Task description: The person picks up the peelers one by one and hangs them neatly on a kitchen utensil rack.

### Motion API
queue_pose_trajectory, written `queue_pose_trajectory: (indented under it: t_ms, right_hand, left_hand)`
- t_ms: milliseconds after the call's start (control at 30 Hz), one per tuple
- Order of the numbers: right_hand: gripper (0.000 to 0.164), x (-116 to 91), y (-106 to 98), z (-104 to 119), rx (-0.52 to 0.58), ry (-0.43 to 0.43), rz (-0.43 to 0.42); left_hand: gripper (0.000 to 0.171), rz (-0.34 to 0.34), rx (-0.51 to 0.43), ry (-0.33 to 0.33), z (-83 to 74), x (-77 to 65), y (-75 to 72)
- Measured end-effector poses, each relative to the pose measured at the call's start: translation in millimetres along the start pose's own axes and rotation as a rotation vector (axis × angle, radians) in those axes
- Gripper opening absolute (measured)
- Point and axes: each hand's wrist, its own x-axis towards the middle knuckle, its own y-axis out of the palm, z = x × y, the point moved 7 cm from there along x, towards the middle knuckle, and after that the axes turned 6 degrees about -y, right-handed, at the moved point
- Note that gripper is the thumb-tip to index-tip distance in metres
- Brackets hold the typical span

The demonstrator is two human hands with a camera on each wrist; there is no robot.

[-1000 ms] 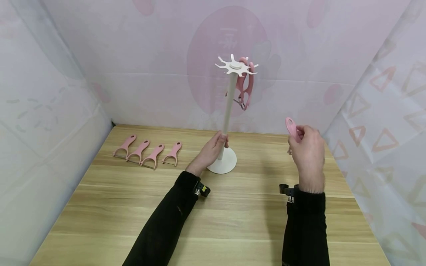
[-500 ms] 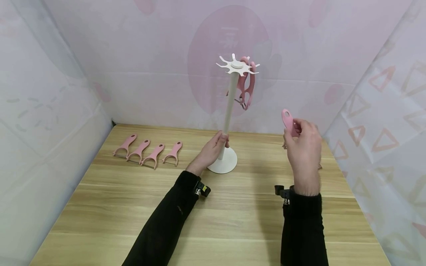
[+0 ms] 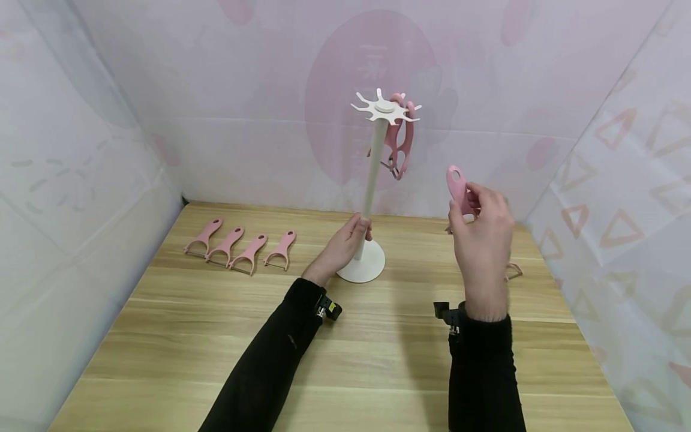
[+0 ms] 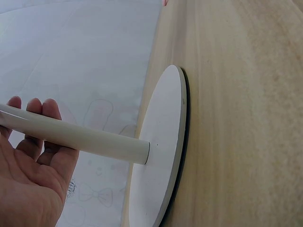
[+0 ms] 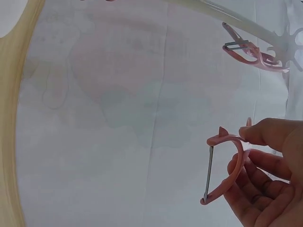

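Note:
My left hand (image 3: 337, 247) grips the lower part of the pole of a white hook stand (image 3: 373, 171), just above its round base. In the left wrist view, the fingers curl behind the pole (image 4: 102, 142). Pink peelers (image 3: 405, 141) hang from the right side of the stand's hook ring. To the right of the stand, my right hand (image 3: 484, 240) pinches another pink peeler (image 3: 456, 185) in the air, its holed handle end pointing up. The right wrist view shows this peeler's blade (image 5: 209, 172) and curved head, clear of the table.
Several pink peelers (image 3: 245, 255) lie in a row on the left of the wooden table (image 3: 367, 360). One more peeler (image 3: 514, 272) lies at the right, partly hidden by my right hand. Printed cloth walls (image 3: 243, 162) rise behind and at both sides.
My right hand has moved left and up with the peeler, toward the stand. The peeler lying at the right has come into view. My left hand stays on the pole.

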Motion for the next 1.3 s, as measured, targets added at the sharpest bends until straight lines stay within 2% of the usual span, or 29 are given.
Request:
queue_pose_trajectory:
  t_ms: [233, 533, 867, 1100, 1300]
  right_hand:
    - [0.039, 0.8, -3.7, 12.5, 0.029, -0.03, -0.057]
    - [0.039, 2.9, -8.0, 27.9, 0.102, -0.072, -0.104]
    - [0.037, 6.0, -11.8, 45.1, 0.135, -0.149, -0.175]
    - [0.037, 8.8, -12.0, 57.1, 0.158, -0.173, -0.175]
    - [0.037, 11.7, -11.3, 67.9, 0.161, -0.2, -0.166]
  left_hand:
    - [0.055, 0.003, -0.015, 0.003, -1.1, -0.5, 0.2]
    - [0.048, -0.002, -0.043, 0.02, -2.4, -0.2, 0.2]
    - [0.06, 0.013, -0.036, 0.013, -1.7, -0.8, 0.5]
    - [0.055, 0.013, -0.033, 0.011, -2.7, -1.3, 0.5]
    - [0.057, 0.011, -0.034, 0.008, -2.6, -1.5, 0.5]
